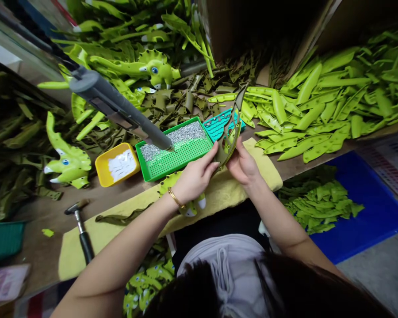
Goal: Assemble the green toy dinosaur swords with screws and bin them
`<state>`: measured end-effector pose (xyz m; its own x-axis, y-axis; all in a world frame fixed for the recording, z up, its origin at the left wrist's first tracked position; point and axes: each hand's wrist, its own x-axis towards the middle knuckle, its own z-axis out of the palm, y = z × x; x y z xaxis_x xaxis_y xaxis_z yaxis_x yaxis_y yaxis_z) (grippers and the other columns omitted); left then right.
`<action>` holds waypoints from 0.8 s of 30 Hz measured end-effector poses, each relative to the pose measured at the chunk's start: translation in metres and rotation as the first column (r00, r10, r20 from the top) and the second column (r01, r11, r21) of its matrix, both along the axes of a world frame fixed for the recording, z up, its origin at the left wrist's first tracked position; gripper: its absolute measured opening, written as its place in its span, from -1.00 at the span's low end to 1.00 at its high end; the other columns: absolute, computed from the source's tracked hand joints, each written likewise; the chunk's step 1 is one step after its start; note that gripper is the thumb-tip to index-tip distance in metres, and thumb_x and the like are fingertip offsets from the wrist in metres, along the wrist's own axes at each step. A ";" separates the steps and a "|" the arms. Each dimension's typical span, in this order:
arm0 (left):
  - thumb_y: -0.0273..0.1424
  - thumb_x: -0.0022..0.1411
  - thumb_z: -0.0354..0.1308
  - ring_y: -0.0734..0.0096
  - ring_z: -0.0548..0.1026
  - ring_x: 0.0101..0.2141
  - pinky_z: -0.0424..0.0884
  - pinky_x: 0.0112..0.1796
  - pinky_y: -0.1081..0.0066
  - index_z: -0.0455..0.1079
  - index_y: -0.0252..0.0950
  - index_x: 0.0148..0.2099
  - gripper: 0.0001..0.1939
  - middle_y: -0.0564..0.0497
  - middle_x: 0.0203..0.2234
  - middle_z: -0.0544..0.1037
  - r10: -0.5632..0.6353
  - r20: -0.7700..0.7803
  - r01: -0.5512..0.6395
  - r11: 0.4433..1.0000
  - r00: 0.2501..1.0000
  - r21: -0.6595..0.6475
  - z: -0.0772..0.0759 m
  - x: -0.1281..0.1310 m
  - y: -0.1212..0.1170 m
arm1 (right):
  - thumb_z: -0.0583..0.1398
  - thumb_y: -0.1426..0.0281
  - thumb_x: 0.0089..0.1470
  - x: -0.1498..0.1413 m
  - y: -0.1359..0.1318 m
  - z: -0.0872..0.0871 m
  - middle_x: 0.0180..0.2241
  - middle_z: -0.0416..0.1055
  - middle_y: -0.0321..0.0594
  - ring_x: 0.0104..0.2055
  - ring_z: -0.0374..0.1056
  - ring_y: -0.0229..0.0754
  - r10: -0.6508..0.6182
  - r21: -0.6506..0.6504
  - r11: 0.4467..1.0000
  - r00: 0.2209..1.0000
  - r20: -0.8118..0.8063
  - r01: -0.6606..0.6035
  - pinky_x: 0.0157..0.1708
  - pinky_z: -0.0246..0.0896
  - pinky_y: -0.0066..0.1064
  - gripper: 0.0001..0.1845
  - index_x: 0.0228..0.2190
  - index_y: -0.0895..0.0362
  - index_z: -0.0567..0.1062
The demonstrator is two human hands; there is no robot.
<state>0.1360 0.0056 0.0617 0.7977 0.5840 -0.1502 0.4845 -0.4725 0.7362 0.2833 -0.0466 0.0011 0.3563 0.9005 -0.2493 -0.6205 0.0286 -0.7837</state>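
Observation:
Between both hands is a long curved olive-green plastic shell piece (236, 128), its tip pointing up and away from me. My left hand (197, 176), with a gold bracelet at the wrist, grips its near left side. My right hand (243, 164) closes on its right edge. Under my left forearm, a lime-green dinosaur part (192, 206) lies partly hidden on the yellow cloth (252, 179). Just beyond my hands stand a green perforated tray (182, 160) of small screws and a teal ridged tray (217, 126). A grey electric screwdriver (126, 110) hangs over the screw tray.
A yellow bin (101, 170) holds white pieces. A hammer (82, 229) lies at left, near a dinosaur head (68, 165). Lime-green shell pieces (325, 106) heap up at right; olive parts (185, 99) spread behind the trays. A blue sheet (368, 198) is lower right.

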 end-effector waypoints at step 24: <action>-0.09 0.25 -0.02 0.14 0.52 -0.19 0.41 -0.14 0.28 0.15 -0.39 0.29 -0.32 -0.16 -0.09 0.54 0.057 -0.093 -0.050 0.996 0.994 0.075 -0.013 0.006 0.003 | 0.18 -0.03 0.03 0.011 -0.023 0.007 -0.36 0.49 -0.27 -0.34 0.43 -0.23 0.299 -0.175 0.954 0.772 0.561 -0.242 -0.29 0.39 -0.36 -0.56 -0.26 0.06 0.38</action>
<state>0.1416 0.0082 0.0484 0.7492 0.6376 -0.1797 0.5769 -0.4947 0.6500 0.2940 -0.0698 0.0079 0.2036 0.9660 -0.1594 -0.0250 -0.1576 -0.9872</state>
